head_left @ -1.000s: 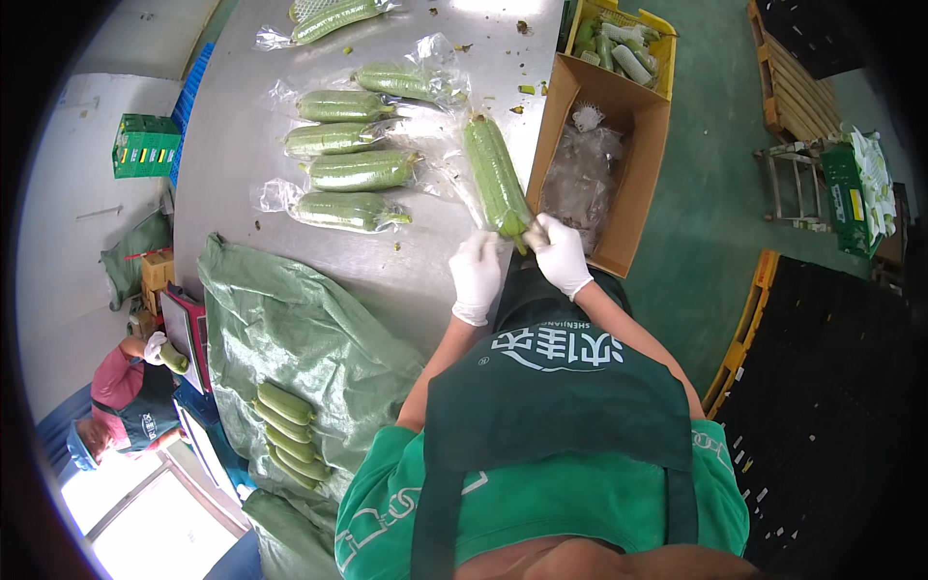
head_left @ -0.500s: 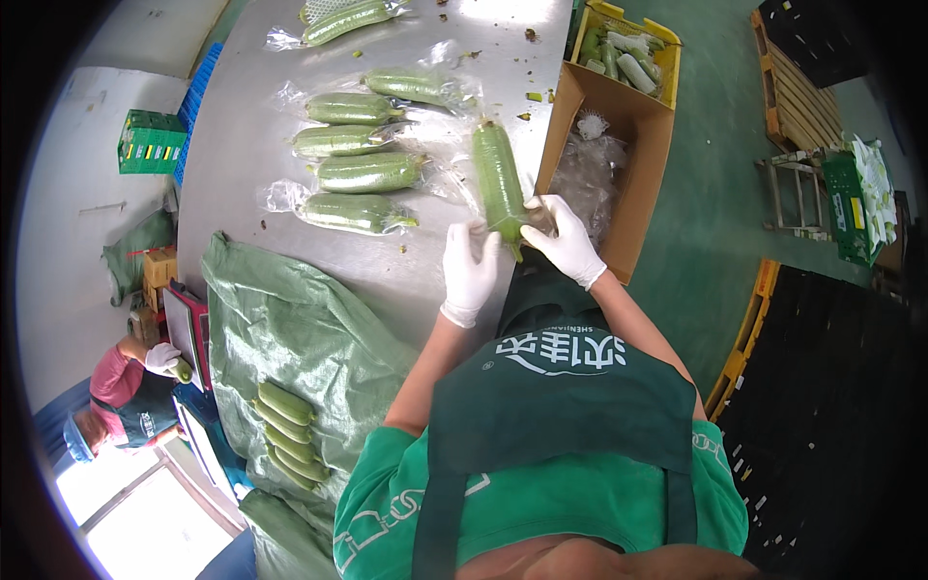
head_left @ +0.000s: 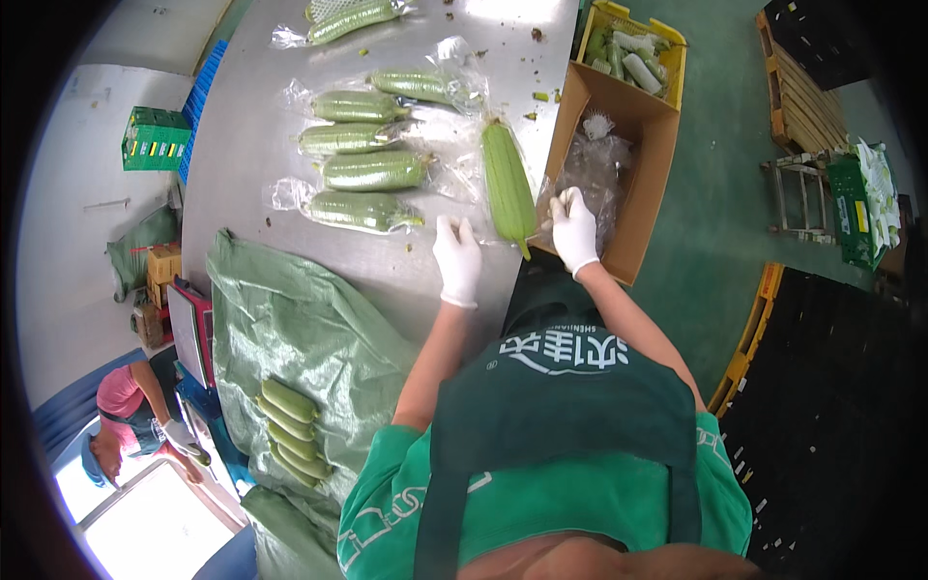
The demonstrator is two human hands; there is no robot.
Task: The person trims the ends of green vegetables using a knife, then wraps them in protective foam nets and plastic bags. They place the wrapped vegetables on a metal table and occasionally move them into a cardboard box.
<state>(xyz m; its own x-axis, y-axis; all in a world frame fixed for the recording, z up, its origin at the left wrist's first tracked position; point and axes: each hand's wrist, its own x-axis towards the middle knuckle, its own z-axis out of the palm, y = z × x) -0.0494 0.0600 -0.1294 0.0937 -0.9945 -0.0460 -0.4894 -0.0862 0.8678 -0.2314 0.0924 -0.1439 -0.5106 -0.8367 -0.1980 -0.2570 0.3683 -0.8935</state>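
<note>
"Co-worker's gloved hand (head_left: 181,437), far left, sits lower than a second ago, and the wearer's left hand (head_left: 456,259) and right hand (head_left: 574,232) have drawn apart."

"What lies between the co-worker and the wearer's hands?"

"First a crumpled green sheet (head_left: 290,309) with a cluster of bare gourds (head_left: 288,425) on it. Then, on the metal table (head_left: 232,126), a column of bagged gourds (head_left: 375,171), lying crosswise."

"And the left hand?"

"White-gloved, its fingers curled in narrowly near some clear film (I cannot tell whether they pinch it)."

"So where is the long gourd (head_left: 508,184)?"

"Between the two hands, near the table's right edge, its thin end pointing toward the wearer's dark apron (head_left: 561,416). Neither hand touches its skin, as far as I can see, and clear bag (head_left: 546,203) film shows along its side."

"The right hand, then?"

"Also white-gloved, fingers bunched together on that film, just beside the gourd."

"Anything farther right?"

"An open cardboard box (head_left: 650,184) against the table, with clear plastic (head_left: 592,169) inside, and beyond it a yellow crate (head_left: 675,77) holding more gourds."
</note>
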